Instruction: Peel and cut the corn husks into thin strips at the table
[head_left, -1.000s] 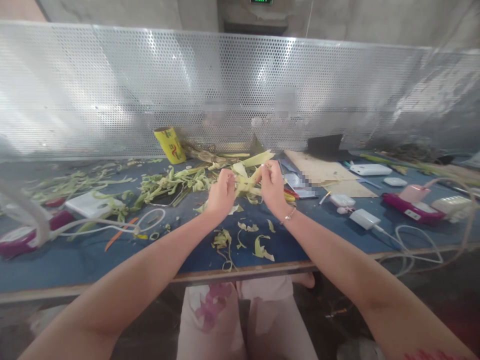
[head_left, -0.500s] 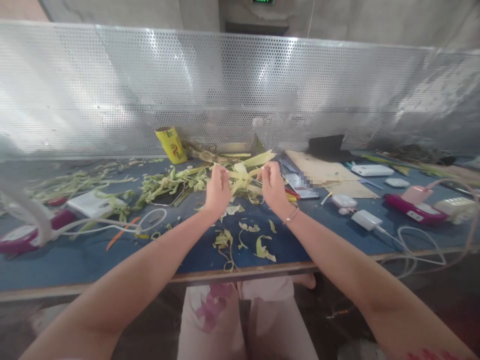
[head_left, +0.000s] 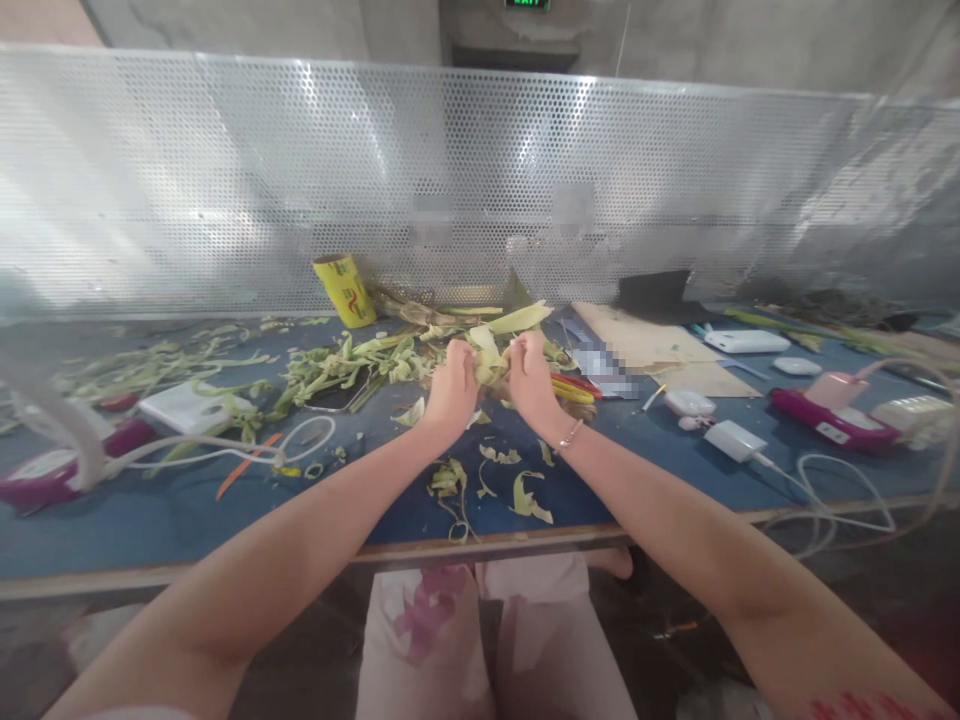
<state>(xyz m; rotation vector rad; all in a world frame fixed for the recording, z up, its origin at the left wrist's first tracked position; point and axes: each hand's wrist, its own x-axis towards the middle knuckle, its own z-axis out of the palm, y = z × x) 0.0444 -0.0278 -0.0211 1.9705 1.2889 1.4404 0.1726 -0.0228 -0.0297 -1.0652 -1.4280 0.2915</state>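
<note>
Close together above the middle of the blue table, both my hands pinch a pale green leaf strip (head_left: pixel 491 368). My left hand (head_left: pixel 453 385) has its fingers closed at the strip's left side. At its right side, the fingers of my right hand (head_left: pixel 531 378) are closed too; a thin bracelet circles that wrist. Parts of the strip are hidden behind the fingers. A broad pale leaf (head_left: pixel 519 319) lies just beyond the hands. To their left spreads a heap of green plant stalks (head_left: pixel 349 365). Torn leaf scraps (head_left: pixel 531 496) lie on the table in front.
A yellow can-shaped container (head_left: pixel 345 291) stands against the perforated metal screen (head_left: pixel 300 180) at the back. On the right are brown cardboard (head_left: pixel 637 335), a white charger (head_left: pixel 733 442) with its cable, and a purple power strip (head_left: pixel 832 420). A white box (head_left: pixel 191 405) lies left.
My hands have come closer together, the left moving right and the right moving slightly left. The strip stretched between them is now bunched up. Red and yellow tools show more beside my right hand.
</note>
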